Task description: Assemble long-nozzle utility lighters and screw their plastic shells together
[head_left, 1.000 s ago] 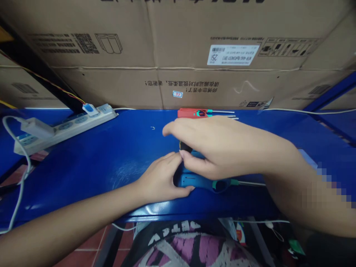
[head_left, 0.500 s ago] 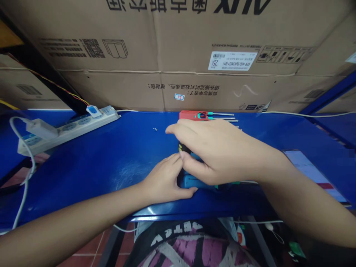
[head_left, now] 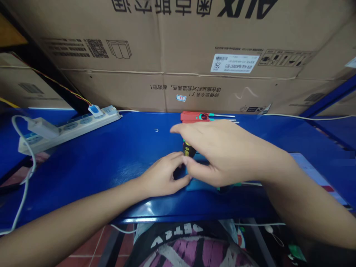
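Observation:
My right hand [head_left: 219, 152] arches over a black and yellow screwdriver handle [head_left: 189, 150], its fingers bent round it; the tip of the tool is hidden. Fingertips of my left hand [head_left: 168, 174] are drawn together beside the right thumb, and whatever they pinch is hidden. Under the right hand a blue object [head_left: 201, 185] shows in part on the blue table [head_left: 133, 144]. Behind the hands lie red lighter-like tools [head_left: 193, 116] with metal shafts pointing right. Two tiny thin metal pieces [head_left: 156, 130] rest left of them.
A white power strip [head_left: 75, 128] with plugs and cables lies at the left. At the right, a phone [head_left: 317, 174] is partly covered by my forearm. A large cardboard box [head_left: 155, 55] stands along the table's back edge.
My left thumb has moved up and inward, closing toward the fingers near the blue object. More of the black and yellow handle shows under my right hand. The view has shifted slightly.

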`<state>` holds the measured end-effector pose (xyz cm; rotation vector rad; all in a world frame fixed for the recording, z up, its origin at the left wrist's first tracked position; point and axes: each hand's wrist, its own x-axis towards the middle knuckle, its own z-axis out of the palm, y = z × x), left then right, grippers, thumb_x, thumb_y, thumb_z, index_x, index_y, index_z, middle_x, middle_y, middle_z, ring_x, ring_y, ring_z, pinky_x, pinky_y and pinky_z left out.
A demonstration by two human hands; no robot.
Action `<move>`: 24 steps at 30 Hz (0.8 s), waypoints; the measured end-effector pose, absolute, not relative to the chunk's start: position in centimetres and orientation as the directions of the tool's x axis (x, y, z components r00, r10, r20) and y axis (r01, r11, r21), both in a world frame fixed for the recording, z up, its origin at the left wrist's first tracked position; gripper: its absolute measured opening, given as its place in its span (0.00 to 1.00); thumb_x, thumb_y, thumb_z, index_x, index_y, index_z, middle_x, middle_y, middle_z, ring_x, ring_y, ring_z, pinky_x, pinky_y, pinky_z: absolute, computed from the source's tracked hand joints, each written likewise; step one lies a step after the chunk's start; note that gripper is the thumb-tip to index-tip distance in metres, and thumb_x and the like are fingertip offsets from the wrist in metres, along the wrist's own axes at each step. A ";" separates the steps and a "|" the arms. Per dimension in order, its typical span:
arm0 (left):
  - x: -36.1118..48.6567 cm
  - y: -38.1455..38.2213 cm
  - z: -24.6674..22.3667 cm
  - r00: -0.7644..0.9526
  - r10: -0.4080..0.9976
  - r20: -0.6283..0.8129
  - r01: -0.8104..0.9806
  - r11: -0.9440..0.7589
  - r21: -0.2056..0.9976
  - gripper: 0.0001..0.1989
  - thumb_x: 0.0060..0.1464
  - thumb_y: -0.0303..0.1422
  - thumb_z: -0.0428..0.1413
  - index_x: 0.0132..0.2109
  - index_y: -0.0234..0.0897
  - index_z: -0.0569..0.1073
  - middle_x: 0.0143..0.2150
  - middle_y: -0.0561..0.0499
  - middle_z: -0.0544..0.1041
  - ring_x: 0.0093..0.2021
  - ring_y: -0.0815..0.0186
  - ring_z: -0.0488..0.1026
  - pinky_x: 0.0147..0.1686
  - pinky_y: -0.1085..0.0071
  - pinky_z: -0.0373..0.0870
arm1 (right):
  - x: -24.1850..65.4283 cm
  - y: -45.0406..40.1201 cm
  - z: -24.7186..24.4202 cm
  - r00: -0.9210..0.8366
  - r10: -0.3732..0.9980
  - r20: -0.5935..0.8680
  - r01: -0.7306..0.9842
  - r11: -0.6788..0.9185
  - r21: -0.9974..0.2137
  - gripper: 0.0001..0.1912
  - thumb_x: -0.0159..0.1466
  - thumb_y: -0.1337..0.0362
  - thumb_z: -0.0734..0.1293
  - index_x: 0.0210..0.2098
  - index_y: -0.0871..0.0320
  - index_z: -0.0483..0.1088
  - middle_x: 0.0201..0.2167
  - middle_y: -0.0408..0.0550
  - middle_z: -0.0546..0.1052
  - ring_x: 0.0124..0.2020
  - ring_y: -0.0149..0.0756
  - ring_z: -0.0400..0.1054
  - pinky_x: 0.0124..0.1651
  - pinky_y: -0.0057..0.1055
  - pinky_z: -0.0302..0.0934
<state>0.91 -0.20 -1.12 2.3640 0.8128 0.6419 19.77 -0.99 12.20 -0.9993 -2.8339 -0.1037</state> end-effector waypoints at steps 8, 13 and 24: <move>0.7 0.1 -1.3 0.724 0.621 0.301 0.353 -0.708 0.611 0.09 0.58 0.33 0.56 0.45 0.35 0.72 0.41 0.45 0.76 0.40 0.59 0.74 0.40 0.63 0.74 | 20.3 -0.6 12.3 -0.749 0.646 0.146 0.656 0.755 0.024 0.13 0.69 0.57 0.60 0.44 0.60 0.68 0.34 0.49 0.77 0.30 0.37 0.66 0.28 0.31 0.45; 0.6 0.3 -1.4 0.730 0.617 0.295 0.354 -0.710 0.609 0.08 0.57 0.31 0.56 0.44 0.34 0.71 0.40 0.46 0.76 0.38 0.60 0.74 0.39 0.64 0.73 | 20.4 -0.4 12.1 -0.753 0.641 0.147 0.652 0.757 0.039 0.12 0.70 0.59 0.59 0.44 0.60 0.68 0.34 0.48 0.77 0.29 0.36 0.66 0.28 0.31 0.45; -0.1 1.5 -1.3 0.799 0.553 0.238 0.297 -0.706 0.643 0.11 0.62 0.36 0.56 0.48 0.36 0.73 0.42 0.46 0.77 0.41 0.60 0.75 0.42 0.65 0.74 | 20.6 -1.1 12.5 -0.788 0.598 0.148 0.614 0.783 0.103 0.14 0.70 0.59 0.58 0.37 0.59 0.71 0.27 0.47 0.76 0.25 0.35 0.63 0.29 0.32 0.43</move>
